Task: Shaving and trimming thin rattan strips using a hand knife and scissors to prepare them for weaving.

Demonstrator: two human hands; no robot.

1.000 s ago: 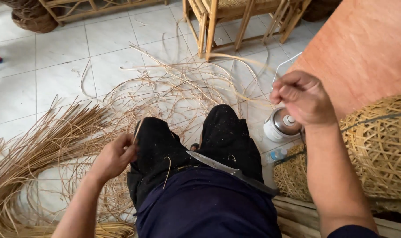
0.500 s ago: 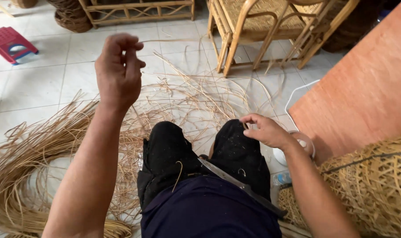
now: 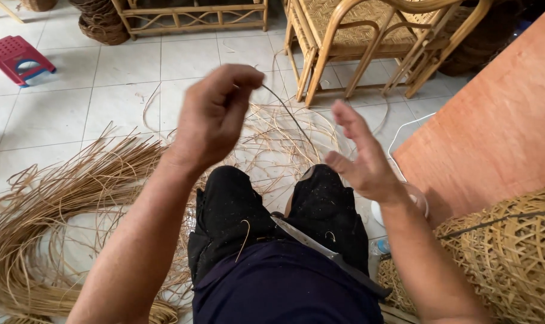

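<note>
A thin, pale rattan strand (image 3: pixel 287 111) arcs in the air above the person's knees, smooth and wiry, bending from the left hand (image 3: pixel 215 114) down toward the gap between the two hands. The left hand is raised and closed around the strand's upper end, thumb and fingertips pinched tight on it. The right hand (image 3: pixel 362 159) hangs just beside the strand's lower run, palm turned inward, fingers spread and loose, gripping nothing; whether it touches the strand I cannot tell.

Below the hands, the knees are clad in black trousers (image 3: pixel 272 210) flecked with pale fibre dust. A long knife (image 3: pixel 326 255) with a flat grey blade lies slantwise across the lap, over a dark navy shirt.

On the white tiled floor (image 3: pixel 62 114) a loose heap of rattan strips (image 3: pixel 74 204) fans out to the left in long, curved, straw-coloured bundles, thinning into tangled single loops ahead of the knees. At the right edge sits a rounded woven basket (image 3: pixel 512 258) of open, criss-crossed golden cane, with a smooth orange-brown plywood board (image 3: pixel 494 126) leaning behind it. Farther off stand cane chairs (image 3: pixel 368 42) with bent frames and woven seats, a low rattan rack (image 3: pixel 194 15), and a small red plastic stool (image 3: pixel 17 54) with a perforated top.
</note>
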